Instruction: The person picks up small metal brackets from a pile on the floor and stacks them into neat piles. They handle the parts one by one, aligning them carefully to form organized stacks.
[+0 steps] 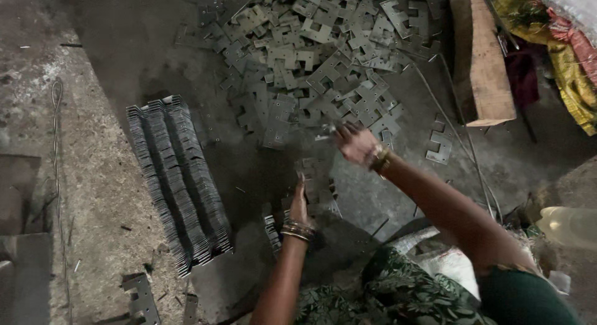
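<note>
Right hand (353, 141) gripping a plate at the loose plates' (311, 58) near edge; left hand (300, 204) holding a small stack (317, 182).

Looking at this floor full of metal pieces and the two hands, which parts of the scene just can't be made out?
- Right hand, head view: motion blur hides whether its fingers grip a plate.
- Left hand: the small stack of plates under it sits in dark shadow.
- Loose plate pile: cut off by the top edge.
- Wooden block: top end out of frame.
- Pale plastic bottle: cut by the right edge.
</note>
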Action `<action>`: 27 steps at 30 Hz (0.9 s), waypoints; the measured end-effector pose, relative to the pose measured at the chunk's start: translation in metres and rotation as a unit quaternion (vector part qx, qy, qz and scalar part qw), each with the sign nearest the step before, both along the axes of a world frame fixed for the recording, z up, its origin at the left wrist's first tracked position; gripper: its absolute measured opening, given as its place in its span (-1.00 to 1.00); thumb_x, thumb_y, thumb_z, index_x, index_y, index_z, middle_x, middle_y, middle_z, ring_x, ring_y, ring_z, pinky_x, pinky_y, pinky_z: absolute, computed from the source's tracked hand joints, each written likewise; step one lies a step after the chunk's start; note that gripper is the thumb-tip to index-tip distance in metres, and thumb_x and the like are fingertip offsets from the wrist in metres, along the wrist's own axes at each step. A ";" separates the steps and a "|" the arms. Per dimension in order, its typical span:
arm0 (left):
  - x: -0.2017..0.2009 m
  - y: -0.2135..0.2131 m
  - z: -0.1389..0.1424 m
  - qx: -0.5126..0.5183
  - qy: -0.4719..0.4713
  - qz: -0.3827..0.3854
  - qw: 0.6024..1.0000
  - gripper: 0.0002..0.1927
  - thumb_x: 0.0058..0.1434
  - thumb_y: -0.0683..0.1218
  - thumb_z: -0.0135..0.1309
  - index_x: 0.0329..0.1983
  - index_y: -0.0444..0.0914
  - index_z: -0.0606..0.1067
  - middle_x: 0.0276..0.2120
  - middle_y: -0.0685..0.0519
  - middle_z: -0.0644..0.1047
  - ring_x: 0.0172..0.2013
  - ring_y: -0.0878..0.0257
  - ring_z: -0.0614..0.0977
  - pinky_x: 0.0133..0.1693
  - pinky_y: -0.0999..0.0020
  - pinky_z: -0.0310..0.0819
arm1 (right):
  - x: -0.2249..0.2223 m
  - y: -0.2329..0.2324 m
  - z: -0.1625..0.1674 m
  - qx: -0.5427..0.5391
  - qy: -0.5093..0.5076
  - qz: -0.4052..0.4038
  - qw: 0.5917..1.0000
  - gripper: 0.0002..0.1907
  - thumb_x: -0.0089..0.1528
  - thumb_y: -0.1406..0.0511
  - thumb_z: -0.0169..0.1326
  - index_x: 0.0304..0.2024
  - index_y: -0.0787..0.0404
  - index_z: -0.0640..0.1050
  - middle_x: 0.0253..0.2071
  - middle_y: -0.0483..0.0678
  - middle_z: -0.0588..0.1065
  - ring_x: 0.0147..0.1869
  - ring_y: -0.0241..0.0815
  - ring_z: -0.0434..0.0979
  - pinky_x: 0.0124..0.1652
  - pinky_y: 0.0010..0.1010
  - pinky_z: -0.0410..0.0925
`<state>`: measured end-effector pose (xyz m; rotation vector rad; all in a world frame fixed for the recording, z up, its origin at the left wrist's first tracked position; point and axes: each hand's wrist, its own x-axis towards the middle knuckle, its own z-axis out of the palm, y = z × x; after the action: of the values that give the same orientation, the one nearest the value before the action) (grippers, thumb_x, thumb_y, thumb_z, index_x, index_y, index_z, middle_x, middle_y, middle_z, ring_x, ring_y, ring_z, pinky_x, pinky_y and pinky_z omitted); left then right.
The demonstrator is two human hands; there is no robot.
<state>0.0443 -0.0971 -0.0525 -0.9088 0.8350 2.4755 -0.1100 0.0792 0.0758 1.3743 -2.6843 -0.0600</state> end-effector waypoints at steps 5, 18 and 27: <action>-0.010 -0.002 0.052 -0.086 -0.114 -0.037 0.989 0.12 0.04 0.60 -0.29 0.59 0.00 -0.04 0.55 0.03 -0.02 0.50 -0.02 0.01 0.37 -0.29 -0.19 | 0.034 0.044 -0.006 -0.164 0.048 0.070 0.983 -0.50 0.23 0.36 0.09 0.23 0.34 0.44 0.34 0.28 0.36 0.37 0.18 0.43 0.20 -0.02 0.44; 0.003 0.011 0.004 0.071 -0.017 0.010 0.997 -0.28 0.19 0.21 0.16 0.32 -0.26 0.39 0.24 -0.11 0.44 0.21 -0.07 0.43 0.17 -0.07 0.35 | 0.029 0.042 0.017 -0.031 -0.131 -0.177 0.975 -0.65 0.44 0.30 -0.21 0.26 0.17 0.36 0.18 0.16 0.51 0.23 0.13 0.56 0.16 -0.07 0.48; -0.007 0.013 0.036 -0.014 -0.077 -0.067 0.995 -0.17 0.15 0.36 0.11 0.33 -0.23 0.40 0.30 0.00 0.45 0.25 0.00 0.46 0.19 0.02 0.33 | 0.021 0.147 0.017 0.075 -0.079 -0.479 0.871 -0.64 0.37 0.20 -0.14 0.16 0.04 0.53 0.03 0.14 0.56 0.02 0.19 0.62 -0.18 0.08 0.49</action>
<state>0.0374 -0.0845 -0.0167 -1.0040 0.8499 2.2541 -0.0889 0.2265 0.0930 -0.0745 -3.2501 -0.2541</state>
